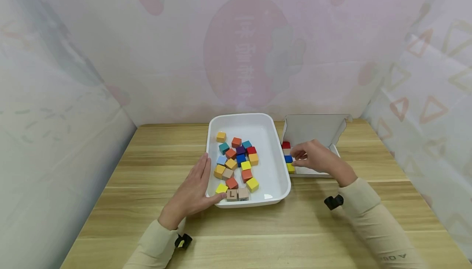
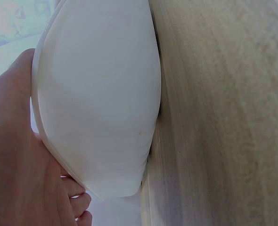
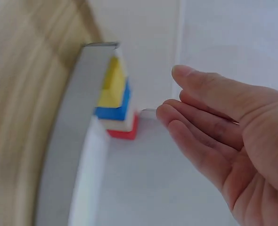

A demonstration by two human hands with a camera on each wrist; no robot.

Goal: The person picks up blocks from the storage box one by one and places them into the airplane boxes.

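Your left hand: fingers straight, flat against white tray of cubes, mid-worktop. Your right hand: fingers relaxed, empty, inside cardboard box beside cube row, right of tray.

Tray: a white tray fills the middle, seen close from outside, its smooth curved wall bulging toward the camera.
Left hand: the left hand lies flat against the tray's left side, palm on the wall, fingers tucked by the lower corner.
Table: pale wood-grain table runs down the right, the tray resting on it.
Background: top left corner looks like patterned fabric, too blurred to be sure.
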